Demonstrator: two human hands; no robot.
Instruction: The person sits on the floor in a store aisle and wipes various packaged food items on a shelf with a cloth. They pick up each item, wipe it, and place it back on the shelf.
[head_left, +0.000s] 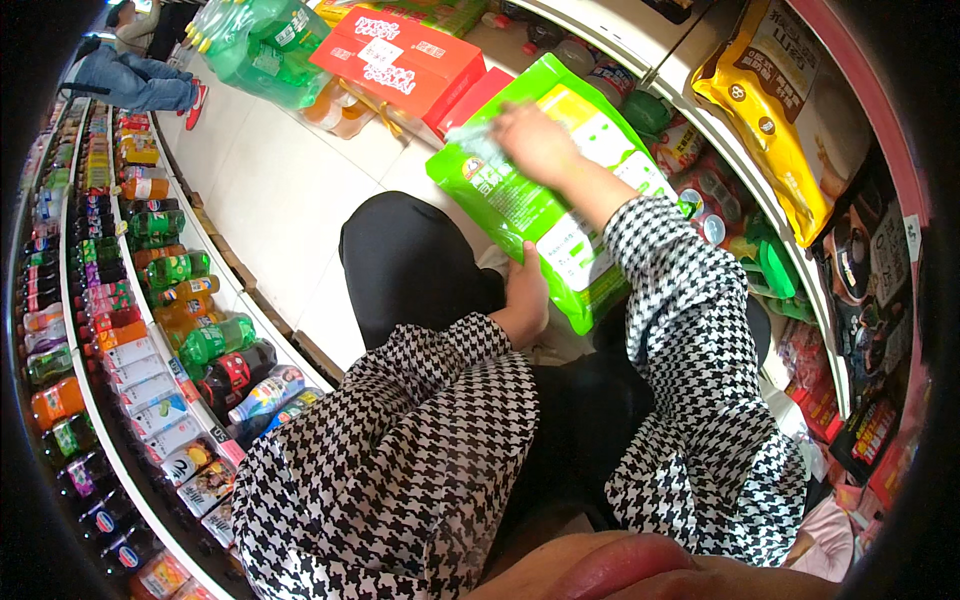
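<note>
A large green plastic food bag (517, 195) with yellow and white printed panels lies tilted across my knees' far side. Against its near left edge is my left hand (526, 296), thumb on the front face, gripping it. My right hand (536, 142) is blurred over the bag's upper part, fingers bent around a pale, crumpled cloth or film (476, 139) that touches the surface. Red cartons (409, 64) with white writing stand just behind the bag. The bag's underside and the fingers behind it are hidden.
Drink bottles (217, 337) fill the curved shelves at left. At right, a shelf edge (750, 157) arches over more bottles, with a yellow bag (772, 142) on it. Wrapped green bottles (262, 52) stand on the tiled floor (277, 195). A person in jeans (127, 79) is at top left.
</note>
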